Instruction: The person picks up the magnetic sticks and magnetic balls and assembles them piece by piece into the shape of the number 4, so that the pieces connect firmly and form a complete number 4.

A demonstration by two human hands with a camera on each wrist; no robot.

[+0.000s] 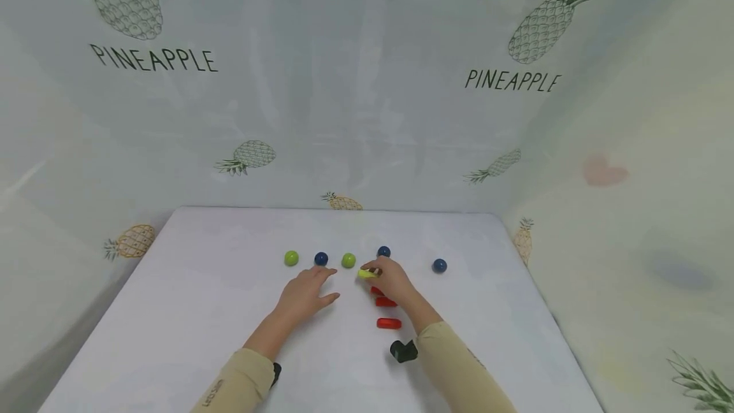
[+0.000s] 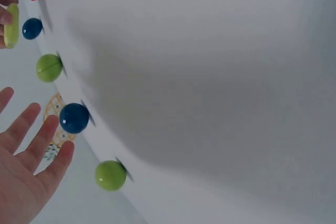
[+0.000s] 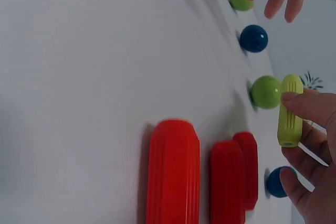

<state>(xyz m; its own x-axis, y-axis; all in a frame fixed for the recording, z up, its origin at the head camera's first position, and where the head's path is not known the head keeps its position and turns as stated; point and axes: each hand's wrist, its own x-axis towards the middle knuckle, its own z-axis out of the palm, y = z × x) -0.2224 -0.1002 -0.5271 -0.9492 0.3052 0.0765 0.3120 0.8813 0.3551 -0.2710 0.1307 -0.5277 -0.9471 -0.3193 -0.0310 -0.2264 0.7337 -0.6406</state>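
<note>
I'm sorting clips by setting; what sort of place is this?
Probably a makeshift filming booth: pineapple-print sheeting hangs behind and along both sides of a plain white tabletop.

White bench (image 1: 172, 324), bearing a loose row of balls toward its far edge; from left to right: green ball (image 1: 291, 258), blue ball (image 1: 321, 259), second green ball (image 1: 348, 260), second blue ball (image 1: 384, 251), third blue ball (image 1: 439, 266). Nearer, three red blocks (image 1: 388, 324) lie one behind another, the nearest standing apart.

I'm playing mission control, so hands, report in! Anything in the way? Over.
Right fingers pinch yellow piece. Left fingers spread, holding nothing. Nearby green ball might get bumped.
</note>
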